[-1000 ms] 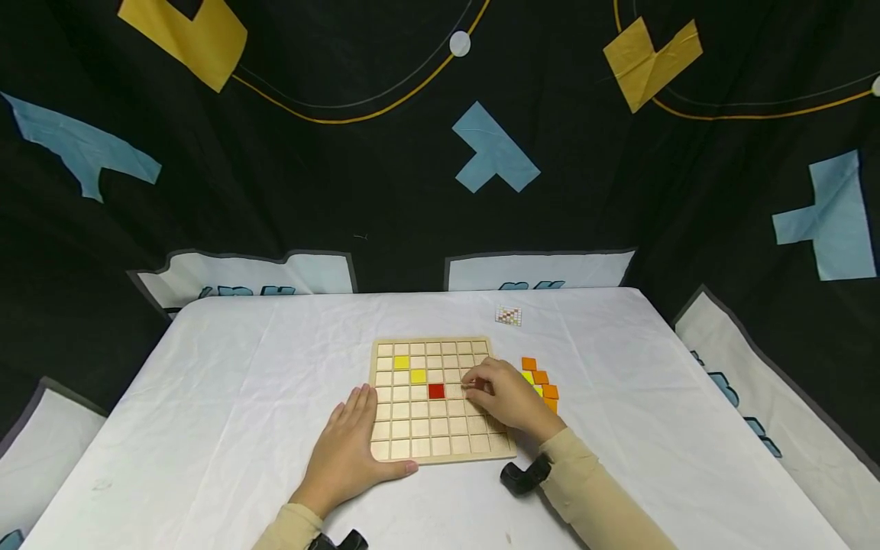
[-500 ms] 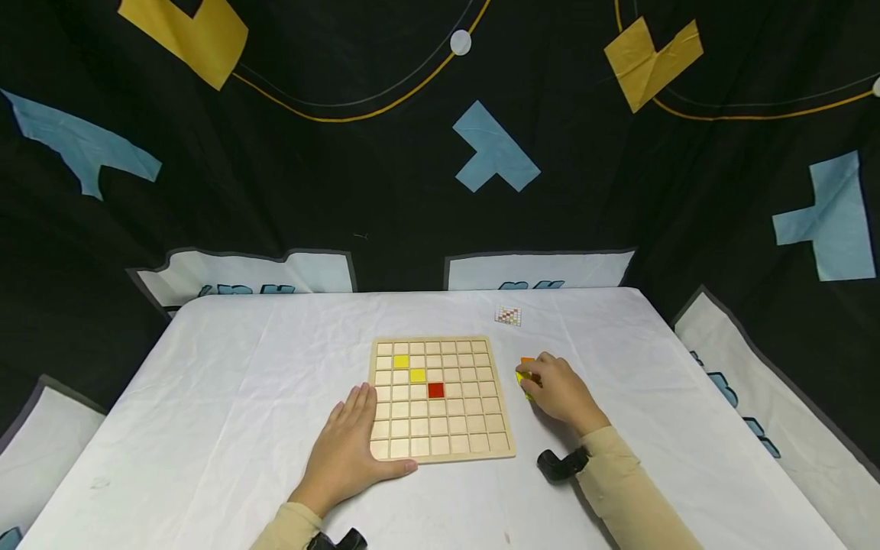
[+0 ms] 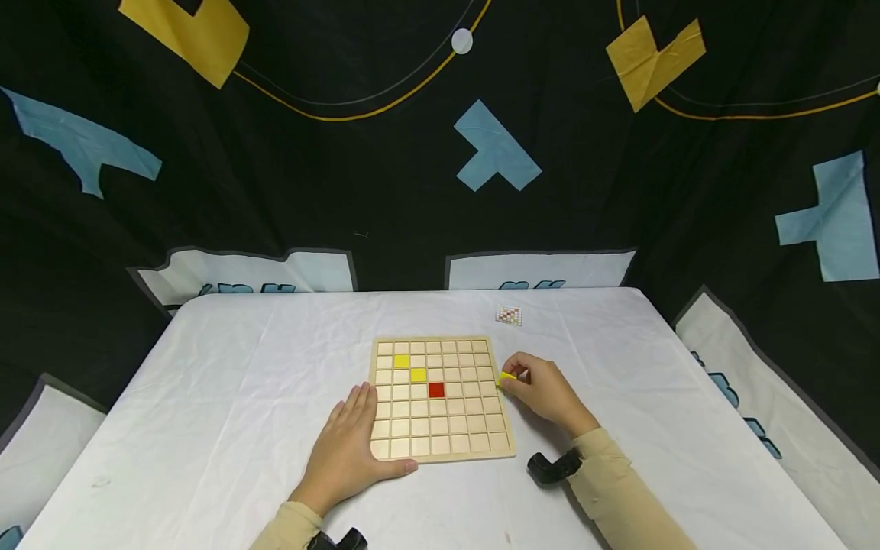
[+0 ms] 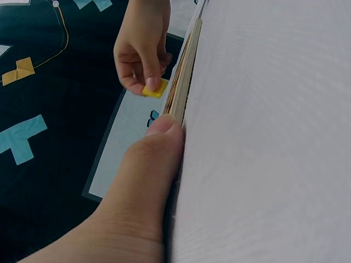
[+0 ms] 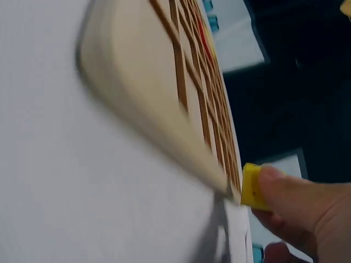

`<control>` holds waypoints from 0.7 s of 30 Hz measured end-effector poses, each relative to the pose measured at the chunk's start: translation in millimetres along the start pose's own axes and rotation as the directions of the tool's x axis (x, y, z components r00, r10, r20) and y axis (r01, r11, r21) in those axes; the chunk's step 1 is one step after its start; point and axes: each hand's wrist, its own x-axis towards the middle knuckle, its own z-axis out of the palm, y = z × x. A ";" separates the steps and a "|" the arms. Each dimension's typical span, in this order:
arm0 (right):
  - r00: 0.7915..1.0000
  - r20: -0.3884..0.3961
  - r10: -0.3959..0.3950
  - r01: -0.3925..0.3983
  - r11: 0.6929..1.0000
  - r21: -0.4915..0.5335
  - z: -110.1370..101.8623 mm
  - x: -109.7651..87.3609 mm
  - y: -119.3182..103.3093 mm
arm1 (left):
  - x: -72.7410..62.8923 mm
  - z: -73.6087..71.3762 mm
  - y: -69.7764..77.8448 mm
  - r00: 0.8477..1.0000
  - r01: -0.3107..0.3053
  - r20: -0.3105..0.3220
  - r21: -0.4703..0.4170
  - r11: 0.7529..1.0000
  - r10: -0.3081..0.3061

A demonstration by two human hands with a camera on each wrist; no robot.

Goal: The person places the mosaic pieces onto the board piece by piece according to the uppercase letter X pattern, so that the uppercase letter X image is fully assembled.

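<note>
A wooden grid board lies on the white table. Two yellow tiles and a red tile sit on a diagonal of its cells. My left hand rests with straight fingers along the board's left edge, its thumb at the front edge. Between thumb and fingers my right hand pinches a square yellow tile, held tilted beside the board's right edge. The orange and yellow tiles right of the board are hidden behind this hand.
A small card with a coloured grid pattern lies behind the board, toward the far right. White cloth covers the table, and a black curtain hangs behind it.
My right hand went from over the board to the loose tiles on the right, then came back left toward the board's edge with a yellow tile. The left hand stayed put.
</note>
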 end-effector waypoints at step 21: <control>0.968 0.146 -0.206 0.205 0.978 0.022 49.2 0.2 -39.3 | 0.2 -0.4 0.1 1.000 -0.005 -0.007 0.010 1.000 0.005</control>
